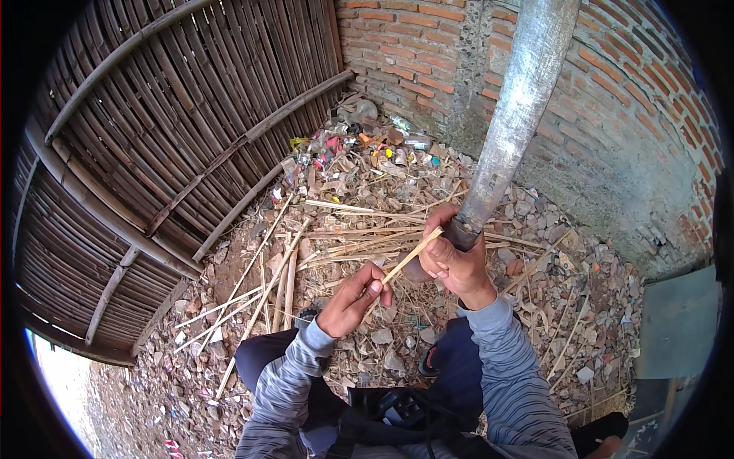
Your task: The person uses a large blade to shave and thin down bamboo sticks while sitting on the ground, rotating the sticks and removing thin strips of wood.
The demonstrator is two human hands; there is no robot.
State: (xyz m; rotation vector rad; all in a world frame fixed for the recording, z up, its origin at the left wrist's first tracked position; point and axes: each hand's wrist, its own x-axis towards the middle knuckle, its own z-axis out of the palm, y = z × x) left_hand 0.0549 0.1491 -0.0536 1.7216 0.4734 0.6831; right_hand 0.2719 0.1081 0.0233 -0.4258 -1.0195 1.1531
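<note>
My right hand (462, 268) is closed around the dark handle of a machete (518, 107), whose broad, scuffed metal blade rises toward the top of the view. A thin, pale bamboo strip (407, 258) slants between my hands. Near its lower end, the fingers of my left hand (353, 300) pinch it. Its upper end lies at my right thumb, close to the base of the blade. Part of the handle is hidden by my right fingers.
Several bamboo strips (290, 271) lie across rubble ground (581, 329) ahead and to the left. Coloured litter (367, 145) is heaped in the far corner. A bamboo-slat wall (191, 99) stands left, a brick wall (604, 153) right. A grey panel (677, 325) is at the right edge.
</note>
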